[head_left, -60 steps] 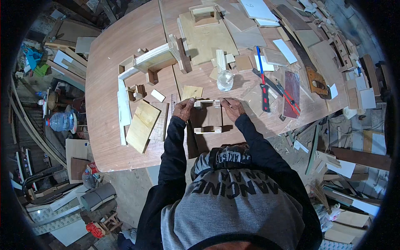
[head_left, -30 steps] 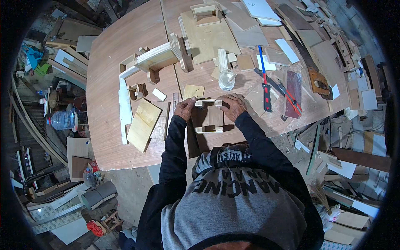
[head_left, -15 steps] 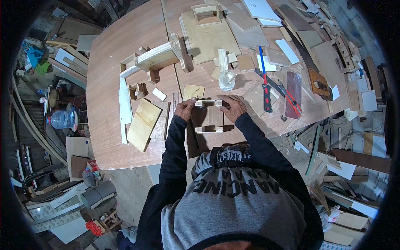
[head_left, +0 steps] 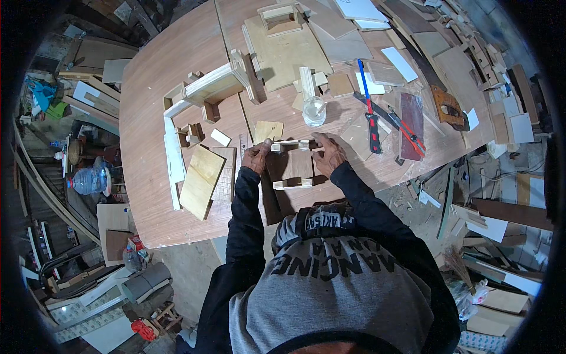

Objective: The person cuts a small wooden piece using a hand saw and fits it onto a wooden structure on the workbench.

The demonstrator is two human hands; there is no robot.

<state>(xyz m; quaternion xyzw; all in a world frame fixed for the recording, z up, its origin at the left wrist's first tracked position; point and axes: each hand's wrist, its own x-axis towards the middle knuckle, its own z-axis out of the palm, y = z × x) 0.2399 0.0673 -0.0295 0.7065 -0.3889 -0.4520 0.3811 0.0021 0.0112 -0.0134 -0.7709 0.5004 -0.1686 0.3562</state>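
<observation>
A small pale wooden piece (head_left: 290, 145) with blocks at its ends lies along the far edge of a brown board (head_left: 290, 166). At its left end my left hand (head_left: 256, 158) has the fingers closed, thumb and fingertip on the wood. My right hand (head_left: 329, 156) is beside the right end, thumb and fingers spread, with a slight gap to the piece. A matching wooden piece (head_left: 293, 184) rests along the board's near edge, touched by neither hand. Just beyond my left hand lies a thin plywood square (head_left: 268, 131).
Past the hands stands a clear cup (head_left: 314, 111). To the right lie a red-and-blue tool (head_left: 369, 106), a red-handled cutter (head_left: 413, 143) and a handsaw (head_left: 449, 110). A wooden assembly (head_left: 215, 84) stands at far left, plywood panels (head_left: 202, 182) nearer. Offcuts crowd the right side.
The whole view has shifted slightly. My right hand's fingers have come a little away from the wooden piece and spread. My left hand remains at its left end.
</observation>
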